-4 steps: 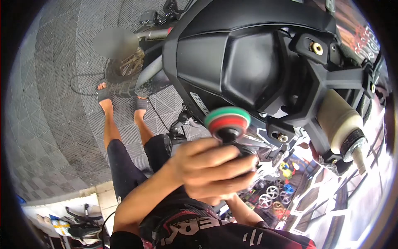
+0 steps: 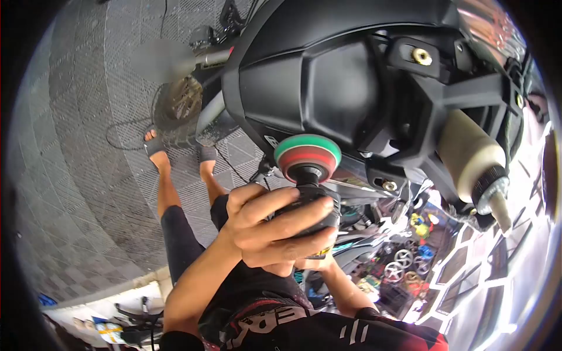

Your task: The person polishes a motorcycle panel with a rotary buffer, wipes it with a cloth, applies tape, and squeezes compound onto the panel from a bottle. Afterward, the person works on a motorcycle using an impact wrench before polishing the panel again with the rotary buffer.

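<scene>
Green and red on the round pad (image 2: 307, 153), black on the polisher (image 2: 322, 194), held up between the wearer's torso (image 2: 275, 292) and a black plastic shell (image 2: 269, 88). Looks stiff and fairly dense at the motor end, softer at the pad, likely to pull sideways if running; best gripped around the thick body, clear of the pad. Left hand (image 2: 266, 234) wrapped over the polisher, fingers closed around it. Right hand (image 2: 315, 265) tucked beneath, mostly hidden, grip impossible to tell. Pad overlapping the shell's near edge in view, contact uncertain. Shell smooth and satiny, probably easy to scratch. Off to the right, a pale nozzle bottle (image 2: 474, 155), partly behind a black bracket (image 2: 474, 92). Farther out, a spoked wheel (image 2: 184, 102) on grey ribbed floor (image 2: 76, 146).
</scene>
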Tool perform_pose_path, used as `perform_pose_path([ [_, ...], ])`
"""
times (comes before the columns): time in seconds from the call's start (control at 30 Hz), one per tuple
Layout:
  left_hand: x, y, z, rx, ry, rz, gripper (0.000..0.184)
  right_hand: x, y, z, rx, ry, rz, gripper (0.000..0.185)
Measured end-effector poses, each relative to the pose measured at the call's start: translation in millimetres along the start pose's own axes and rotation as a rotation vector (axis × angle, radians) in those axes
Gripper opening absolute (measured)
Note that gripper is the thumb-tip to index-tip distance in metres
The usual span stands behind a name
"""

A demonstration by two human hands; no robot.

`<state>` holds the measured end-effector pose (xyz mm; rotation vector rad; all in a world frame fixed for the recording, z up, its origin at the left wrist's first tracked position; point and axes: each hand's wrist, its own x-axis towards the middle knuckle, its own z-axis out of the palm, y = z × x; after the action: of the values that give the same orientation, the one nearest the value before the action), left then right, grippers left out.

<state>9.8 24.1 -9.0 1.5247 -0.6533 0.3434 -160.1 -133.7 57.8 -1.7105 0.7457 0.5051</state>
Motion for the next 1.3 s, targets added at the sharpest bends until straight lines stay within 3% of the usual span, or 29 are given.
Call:
perform_pose_path([
  [0.03,-4.8,5.1,-2.6,0.025,-0.029,-0.034,0.042,3.0,-17.6,5.4,0.038,-0.04,0.058,0.069],
  [0.1,-13.3,13.5,-7.6,0.002,0.013,-0.147,0.044,-1.1,-54.7,24.6,0.148,0.108,0.031,0.054],
  [0.17,-28.0,33.8,-6.7,-0.079,0.233,-0.389,0.059,-16.1,-53.4,28.1,0.066,-0.005,0.005,0.059],
  [0.23,-72.5,59.3,-20.3,-0.335,0.341,-0.584,0.081,-38.9,-39.5,52.9,0.194,0.001,0.047,0.066],
  [0.37,-82.0,110.3,-53.0,-1.017,-0.172,-1.264,0.089,-56.7,-36.6,78.8,0.167,0.036,-0.066,0.065],
  [0.43,-90.5,81.5,-67.5,-1.061,-0.644,-1.11,0.087,-63.4,-20.0,93.7,0.232,0.058,-0.155,0.063],
  [0.5,-81.4,62.8,-62.2,-1.132,-0.757,-0.937,0.077,-62.7,-12.0,108.0,0.295,0.113,-0.274,0.083],
  [0.57,-73.1,77.4,-66.8,-1.192,-0.738,-1.159,0.065,-67.3,-12.4,114.6,0.26,0.181,-0.406,0.097],
  [0.63,-71.6,71.4,-72.3,-1.078,-0.838,-1.032,0.073,-83.7,-6.4,129.3,0.423,0.139,-0.332,0.107],
  [0.73,-63.1,59.4,-74.4,-1.002,-0.98,-1.078,0.079,-77.6,12.0,160.3,0.691,0.22,-0.351,0.109],
  [0.8,-48.9,54.5,-76.1,-0.826,-1.065,-1.123,0.077,-50.8,27.3,181.5,0.823,0.257,-0.396,0.086],
  [0.87,-36.5,25.0,-73.6,-0.796,-1.211,-0.955,0.074,-15.3,38.8,184.9,0.831,0.267,-0.477,0.069],
  [0.9,-23.5,20.2,-66.0,-0.76,-1.253,-0.929,0.075,-3.0,33.9,175.2,0.806,0.303,-0.465,0.074],
  [0.93,-13.0,0.7,-60.1,-0.697,-1.371,-0.714,0.076,10.6,30.4,171.8,0.849,0.372,-0.497,0.076],
  [0.97,-1.3,-7.6,-50.7,-0.672,-1.422,-0.661,0.076,26.0,26.7,173.9,0.895,0.436,-0.523,0.078],
  [1.03,3.1,-27.9,-56.9,-0.582,-1.404,-0.727,0.074,55.3,30.7,193.1,0.95,0.491,-0.55,0.079],
  [1.13,21.7,-60.0,-54.1,-0.648,-1.581,-0.714,0.074,82.9,25.8,212.2,0.997,0.584,-0.573,0.066],
  [1.3,44.8,-41.1,-30.2,-0.64,-1.681,-0.687,0.096,76.7,17.7,186.2,1.016,0.649,-0.625,0.055],
])
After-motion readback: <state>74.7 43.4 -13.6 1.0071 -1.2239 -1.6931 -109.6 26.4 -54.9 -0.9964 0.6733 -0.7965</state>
